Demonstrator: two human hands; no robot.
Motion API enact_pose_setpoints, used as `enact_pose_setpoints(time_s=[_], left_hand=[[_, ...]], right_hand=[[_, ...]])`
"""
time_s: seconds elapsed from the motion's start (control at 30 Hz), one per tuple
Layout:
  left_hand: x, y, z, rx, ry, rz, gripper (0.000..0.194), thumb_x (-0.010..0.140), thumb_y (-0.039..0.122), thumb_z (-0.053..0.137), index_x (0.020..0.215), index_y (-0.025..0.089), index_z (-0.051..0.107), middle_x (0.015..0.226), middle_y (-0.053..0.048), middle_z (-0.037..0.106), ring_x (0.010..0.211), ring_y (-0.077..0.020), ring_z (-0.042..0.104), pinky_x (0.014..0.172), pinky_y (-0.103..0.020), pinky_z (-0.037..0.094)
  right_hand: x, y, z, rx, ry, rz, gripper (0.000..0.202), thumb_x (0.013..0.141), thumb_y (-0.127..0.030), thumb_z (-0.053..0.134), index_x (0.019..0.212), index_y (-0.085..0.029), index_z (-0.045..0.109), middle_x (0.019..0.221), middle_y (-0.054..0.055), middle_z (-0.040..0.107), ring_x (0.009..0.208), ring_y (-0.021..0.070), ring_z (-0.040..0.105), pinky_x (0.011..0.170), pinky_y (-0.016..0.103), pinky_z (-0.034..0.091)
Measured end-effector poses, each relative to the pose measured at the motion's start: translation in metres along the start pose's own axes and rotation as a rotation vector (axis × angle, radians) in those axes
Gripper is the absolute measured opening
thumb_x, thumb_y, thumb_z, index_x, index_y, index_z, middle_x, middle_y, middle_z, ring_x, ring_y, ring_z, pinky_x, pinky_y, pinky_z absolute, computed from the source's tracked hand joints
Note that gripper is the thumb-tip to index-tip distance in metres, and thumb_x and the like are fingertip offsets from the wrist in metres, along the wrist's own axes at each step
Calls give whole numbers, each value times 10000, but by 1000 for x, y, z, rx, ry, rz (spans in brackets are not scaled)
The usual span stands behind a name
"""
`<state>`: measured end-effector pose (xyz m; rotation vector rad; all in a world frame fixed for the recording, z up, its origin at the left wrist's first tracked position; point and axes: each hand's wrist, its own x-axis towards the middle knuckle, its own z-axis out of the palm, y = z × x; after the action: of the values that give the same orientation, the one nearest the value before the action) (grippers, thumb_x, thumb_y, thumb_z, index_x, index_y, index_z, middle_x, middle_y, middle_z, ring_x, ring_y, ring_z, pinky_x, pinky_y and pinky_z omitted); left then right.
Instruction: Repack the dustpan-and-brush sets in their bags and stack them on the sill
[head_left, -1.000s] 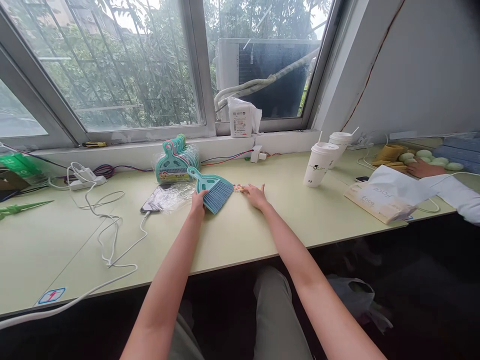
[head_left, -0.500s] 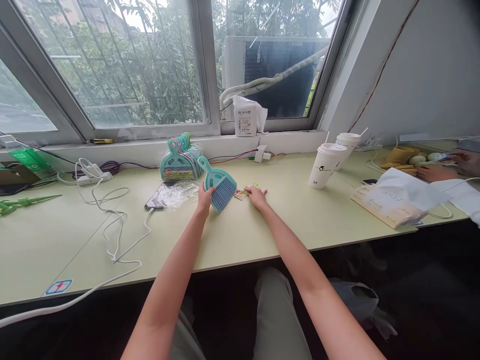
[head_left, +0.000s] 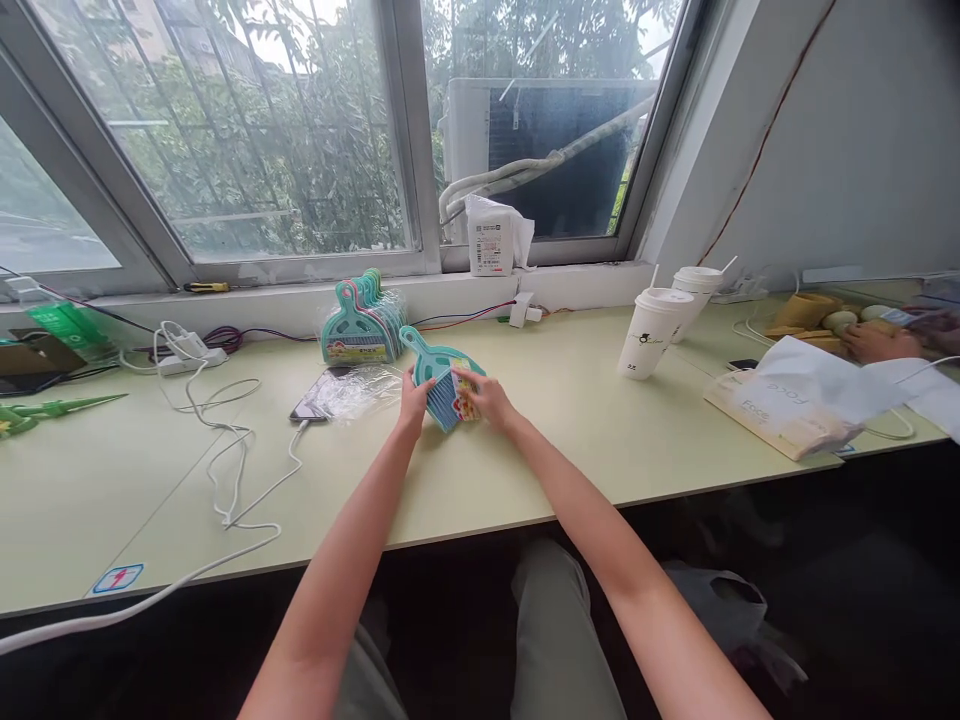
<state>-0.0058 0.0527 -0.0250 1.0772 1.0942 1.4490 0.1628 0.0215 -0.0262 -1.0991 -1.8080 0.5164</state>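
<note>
A small teal dustpan and brush set with blue bristles is tilted just above the table. My left hand grips it at its left side, thumb across the front. My right hand holds a colourful printed card against the bristles on the right. Fingers hide part of the card. Behind and to the left, several similar dustpan sets stand in a row in clear plastic, the front one with a printed label.
Crumpled clear plastic lies beside a phone on a white cable. Two white paper cups stand at right, near a tissue pack. Another person's hand is at the far right. A white package sits on the sill.
My right hand has lifted the printed card off the table and moved it left onto the bristles. The dustpan set has stayed in my left hand, slightly turned.
</note>
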Motion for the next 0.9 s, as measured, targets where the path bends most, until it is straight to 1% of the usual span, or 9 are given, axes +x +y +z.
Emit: enact_pose_setpoints(time_s=[0.07,0.13,0.2,0.27,0.37,0.47,0.63,0.77,0.9], left_hand=[[-1,1,-2,-34,-11,-33,499,693,225,684,1149,231,481,1025,-50,616,873,-182,621,716,-298,518],[-2,2,-3,-40,-5,-55,513,687,273,703,1146,236,479,1063,-57,604,856,-178,620,679,-292,515],[-4,3,-3,-43,-25,-61,541,672,277,718,1151,241,469,1094,-60,594,866,-177,617,661,-281,511],[-8,2,0,-54,-75,-54,592,654,254,730,1173,248,446,1115,-58,588,892,-180,614,664,-276,512],[-15,-4,8,-65,-163,-28,684,631,250,751,1221,261,403,1129,-53,583,940,-189,609,700,-286,519],[-19,-10,13,-78,-180,-25,702,630,261,750,1237,264,397,1115,-48,585,963,-190,609,727,-287,520],[-14,-11,10,-127,-109,-75,615,662,253,721,1206,249,433,1099,-54,598,904,-171,629,676,-259,521],[-13,-13,10,-159,-120,-46,684,651,217,732,1250,269,406,1112,-49,604,910,-167,634,674,-247,523],[-15,-15,13,-160,-130,-36,728,628,192,748,1260,276,397,1149,-56,598,950,-179,631,691,-249,527]], right_hand=[[-3,-2,12,-88,-163,-8,549,872,-264,508,1413,-302,422,1495,-19,381,1379,207,365,1140,400,285],[-4,-1,20,-145,-220,7,625,898,-299,474,1485,-287,259,1567,-1,198,1440,204,224,1164,469,192],[-3,2,24,-218,-219,82,656,930,-380,420,1509,-289,126,1587,15,87,1466,213,115,1148,564,122],[0,5,25,-317,-188,198,637,959,-454,319,1511,-293,46,1591,26,32,1473,217,29,1116,636,73],[2,4,26,-432,-116,353,641,965,-529,175,1509,-261,-35,1589,52,-48,1471,213,-55,1098,661,43],[1,-3,30,-444,-105,423,690,945,-586,119,1507,-229,-64,1583,65,-94,1466,219,-92,1092,667,13],[-2,-17,41,-337,-116,434,718,932,-611,80,1514,-204,-22,1583,70,-82,1467,226,-80,1084,674,-26],[-1,-19,46,-330,-83,503,720,936,-599,69,1514,-182,-34,1581,102,-77,1465,225,-93,1086,655,-68],[0,-16,43,-341,-59,512,762,918,-631,50,1511,-162,-46,1578,99,-87,1462,226,-110,1084,658,-72]])
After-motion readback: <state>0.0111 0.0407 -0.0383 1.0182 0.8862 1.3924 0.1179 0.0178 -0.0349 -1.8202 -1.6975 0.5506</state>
